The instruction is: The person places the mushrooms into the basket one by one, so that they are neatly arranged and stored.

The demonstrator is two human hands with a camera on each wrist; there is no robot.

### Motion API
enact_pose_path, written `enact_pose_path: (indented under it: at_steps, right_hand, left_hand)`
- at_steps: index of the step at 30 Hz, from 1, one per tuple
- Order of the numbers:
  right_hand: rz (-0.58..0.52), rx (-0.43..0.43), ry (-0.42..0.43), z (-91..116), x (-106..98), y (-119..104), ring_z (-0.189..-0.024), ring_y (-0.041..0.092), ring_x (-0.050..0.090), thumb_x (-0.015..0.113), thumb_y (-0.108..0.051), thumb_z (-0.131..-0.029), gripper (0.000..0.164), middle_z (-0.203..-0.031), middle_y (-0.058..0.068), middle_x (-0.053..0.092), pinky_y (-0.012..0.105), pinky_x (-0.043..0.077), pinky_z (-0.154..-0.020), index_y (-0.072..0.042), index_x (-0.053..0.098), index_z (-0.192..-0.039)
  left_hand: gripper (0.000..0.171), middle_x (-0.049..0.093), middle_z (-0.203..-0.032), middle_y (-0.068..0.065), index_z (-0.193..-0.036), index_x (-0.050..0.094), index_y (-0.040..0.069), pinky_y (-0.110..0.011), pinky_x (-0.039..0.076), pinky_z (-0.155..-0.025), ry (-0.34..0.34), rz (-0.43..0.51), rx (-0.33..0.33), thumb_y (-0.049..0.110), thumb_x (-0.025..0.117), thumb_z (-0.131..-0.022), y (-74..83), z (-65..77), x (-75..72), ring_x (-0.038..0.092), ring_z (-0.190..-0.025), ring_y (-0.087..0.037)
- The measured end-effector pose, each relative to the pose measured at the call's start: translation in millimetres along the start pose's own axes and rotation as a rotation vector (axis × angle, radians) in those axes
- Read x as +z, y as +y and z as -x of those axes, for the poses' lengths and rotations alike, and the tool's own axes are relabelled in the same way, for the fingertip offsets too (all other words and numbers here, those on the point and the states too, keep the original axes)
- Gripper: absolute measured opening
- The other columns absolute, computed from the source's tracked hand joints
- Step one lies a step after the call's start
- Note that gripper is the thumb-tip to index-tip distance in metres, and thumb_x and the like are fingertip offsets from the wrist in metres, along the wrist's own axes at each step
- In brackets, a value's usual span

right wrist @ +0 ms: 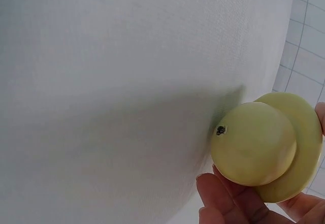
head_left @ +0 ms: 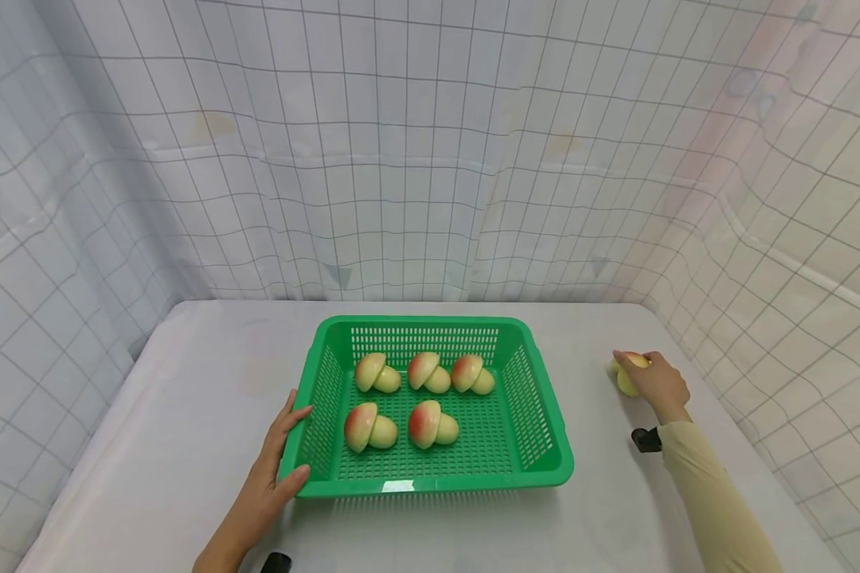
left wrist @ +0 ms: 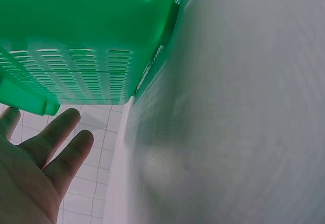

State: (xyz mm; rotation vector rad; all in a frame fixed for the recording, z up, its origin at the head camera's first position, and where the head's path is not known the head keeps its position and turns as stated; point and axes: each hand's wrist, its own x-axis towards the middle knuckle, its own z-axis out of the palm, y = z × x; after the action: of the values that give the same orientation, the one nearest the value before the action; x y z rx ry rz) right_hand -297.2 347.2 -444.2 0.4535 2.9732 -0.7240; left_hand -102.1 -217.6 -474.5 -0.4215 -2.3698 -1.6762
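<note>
My right hand (head_left: 659,386) holds a toy mushroom (head_left: 627,386) by its cap at the right side of the table. In the right wrist view the mushroom (right wrist: 256,142) shows its rounded yellow stem with a small dark spot, fingers below and at the cap's edge. My left hand (head_left: 268,469) rests against the left rim of a green plastic basket (head_left: 437,483), its fingers spread. The left wrist view shows these extended fingers (left wrist: 71,153) beside the basket's slotted wall (left wrist: 76,26). Inside the basket lie several similar mushrooms (head_left: 423,423) with red-and-yellow caps, in two rows.
A white cloth covers the table (head_left: 222,382). White curtains with a dark grid pattern (head_left: 416,159) hang behind it and on both sides. A black strap piece (head_left: 646,440) sits at my right wrist.
</note>
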Motion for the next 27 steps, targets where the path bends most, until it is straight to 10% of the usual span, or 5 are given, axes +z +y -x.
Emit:
enact_pose_path:
  at_steps: [27]
  right_hand:
    - [-0.019,-0.133,0.151,14.0,-16.4,-22.7,-0.078,0.037,0.057,0.040,-0.071,-0.086,0.085,-0.111,0.029,0.058,0.041,0.038,-0.059,0.001,0.046,-0.131]
  left_hand:
    - [0.066,0.001,-0.158,-0.003,-0.150,0.025,0.016,-0.067,0.013,-0.094,-0.006,0.006,0.015,0.007,0.052,-0.090,-1.1,-0.5,-0.7,-0.001,-0.142,-0.017]
